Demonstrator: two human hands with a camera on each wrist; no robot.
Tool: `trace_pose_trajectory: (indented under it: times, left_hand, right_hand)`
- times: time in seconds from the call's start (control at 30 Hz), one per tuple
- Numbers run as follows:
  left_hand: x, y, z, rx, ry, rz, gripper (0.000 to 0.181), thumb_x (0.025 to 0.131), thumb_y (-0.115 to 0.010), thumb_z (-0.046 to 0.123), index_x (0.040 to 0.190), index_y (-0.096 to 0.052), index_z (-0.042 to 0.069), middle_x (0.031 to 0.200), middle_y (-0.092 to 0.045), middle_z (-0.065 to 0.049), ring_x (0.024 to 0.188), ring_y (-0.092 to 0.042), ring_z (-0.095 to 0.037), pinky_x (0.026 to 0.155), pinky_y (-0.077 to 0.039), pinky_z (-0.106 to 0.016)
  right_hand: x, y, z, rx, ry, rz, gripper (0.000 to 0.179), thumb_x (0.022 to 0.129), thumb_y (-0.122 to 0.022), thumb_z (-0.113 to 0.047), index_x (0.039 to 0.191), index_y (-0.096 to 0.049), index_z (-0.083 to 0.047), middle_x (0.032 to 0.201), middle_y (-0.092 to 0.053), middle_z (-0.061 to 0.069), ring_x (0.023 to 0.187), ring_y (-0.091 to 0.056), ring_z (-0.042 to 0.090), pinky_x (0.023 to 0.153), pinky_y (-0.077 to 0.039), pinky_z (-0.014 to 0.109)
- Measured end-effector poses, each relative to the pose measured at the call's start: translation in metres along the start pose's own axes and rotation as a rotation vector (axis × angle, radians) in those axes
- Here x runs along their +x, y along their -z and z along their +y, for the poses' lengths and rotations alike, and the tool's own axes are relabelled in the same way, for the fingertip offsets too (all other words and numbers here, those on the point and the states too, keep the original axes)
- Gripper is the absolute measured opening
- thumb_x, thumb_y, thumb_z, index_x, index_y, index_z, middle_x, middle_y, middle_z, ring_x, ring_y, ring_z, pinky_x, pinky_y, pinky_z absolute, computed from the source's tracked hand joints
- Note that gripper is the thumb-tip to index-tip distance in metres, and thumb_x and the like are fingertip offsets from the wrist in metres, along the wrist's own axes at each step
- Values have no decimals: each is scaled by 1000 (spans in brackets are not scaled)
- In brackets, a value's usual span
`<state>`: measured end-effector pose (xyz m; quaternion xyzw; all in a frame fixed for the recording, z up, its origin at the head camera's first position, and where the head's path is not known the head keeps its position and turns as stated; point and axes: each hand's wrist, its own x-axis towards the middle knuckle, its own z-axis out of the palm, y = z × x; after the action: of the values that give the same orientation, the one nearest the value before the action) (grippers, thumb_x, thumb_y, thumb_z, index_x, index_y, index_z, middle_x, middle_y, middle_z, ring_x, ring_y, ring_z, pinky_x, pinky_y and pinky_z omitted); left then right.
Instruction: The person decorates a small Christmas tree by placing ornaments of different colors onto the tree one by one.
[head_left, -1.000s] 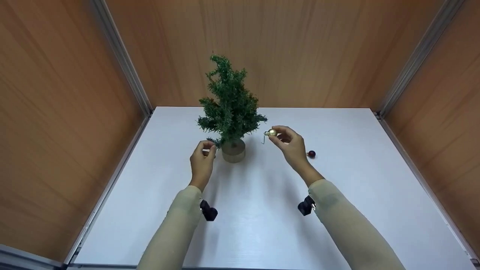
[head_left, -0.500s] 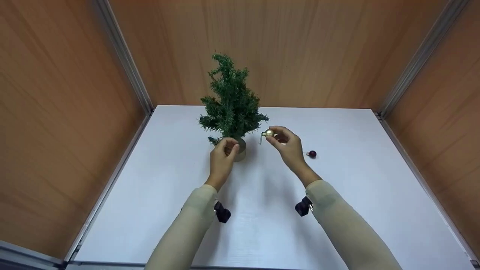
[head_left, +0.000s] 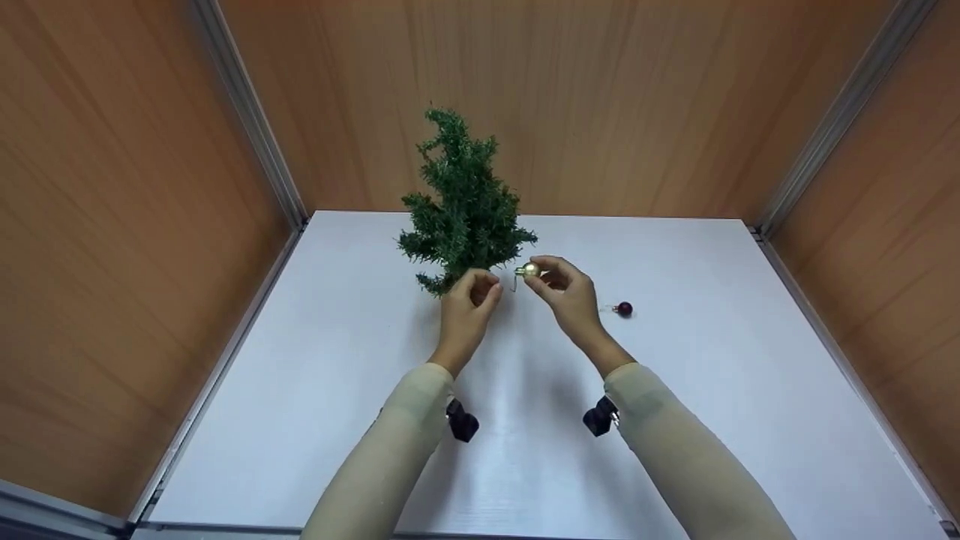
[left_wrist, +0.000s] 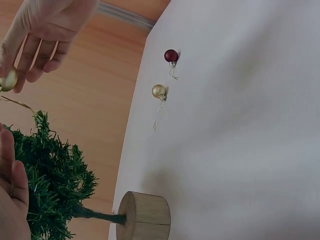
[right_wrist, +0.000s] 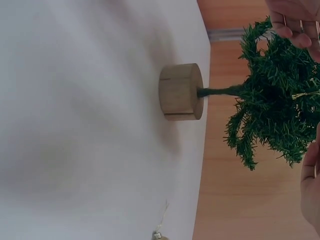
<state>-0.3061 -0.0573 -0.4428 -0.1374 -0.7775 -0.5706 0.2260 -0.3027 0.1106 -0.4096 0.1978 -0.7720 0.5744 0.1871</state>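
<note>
My right hand (head_left: 574, 300) pinches a small gold bauble (head_left: 531, 269) between thumb and fingertips, its hanging thread (right_wrist: 304, 95) dangling toward the left. Close beside it, my left hand (head_left: 466, 319) has loosely bent fingers, with nothing visible in them. Behind the left hand stands a small artificial Christmas tree (head_left: 465, 202), its wooden base (right_wrist: 180, 92) hidden from the head view. In the left wrist view, the held bauble (left_wrist: 9, 80) is partly cut off at the edge, near the branches.
On the white table (head_left: 750, 390), right of the tree, lies a dark red bauble (head_left: 624, 309). The left wrist view shows another gold bauble (left_wrist: 159, 91) beside it, hidden in the head view. Wooden panels (head_left: 600, 97) enclose the back and sides.
My left hand has moved right from the tree's lower left branch to in front of its base. My right hand has shifted slightly left with the gold bauble.
</note>
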Motion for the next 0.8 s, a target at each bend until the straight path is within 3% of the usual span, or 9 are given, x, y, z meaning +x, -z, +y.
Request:
trace_pose_trajectory:
  times: [0.27,0.5,0.8]
  left_hand:
    - [2,-6,2,62,-23,35,10,83,-66,21,89,-58,18,82,-55,8,69,-50,-6,63,-43,-24]
    - [2,-6,0,36,-34,14,14,84,-65,29,91,-57,19,75,-50,4,64,-45,-10,58,-39,-26]
    - [1,-6,-1,35,-23,17,10,84,-65,23,89,-57,20,73,-49,4,64,-45,-11,57,-38,-25]
  right_hand:
    - [-1,-5,-4,-19,-16,3,28,84,-65,-17,110,-60,-9,99,-62,7,85,-58,22,77,-45,39]
    - [1,-9,-4,8,11,-7,30,83,-65,-13,110,-59,-3,100,-61,10,83,-58,26,76,-45,39]
    - [0,-10,-4,12,7,-9,29,82,-66,-13,109,-60,-4,97,-62,9,82,-58,27,74,-46,36]
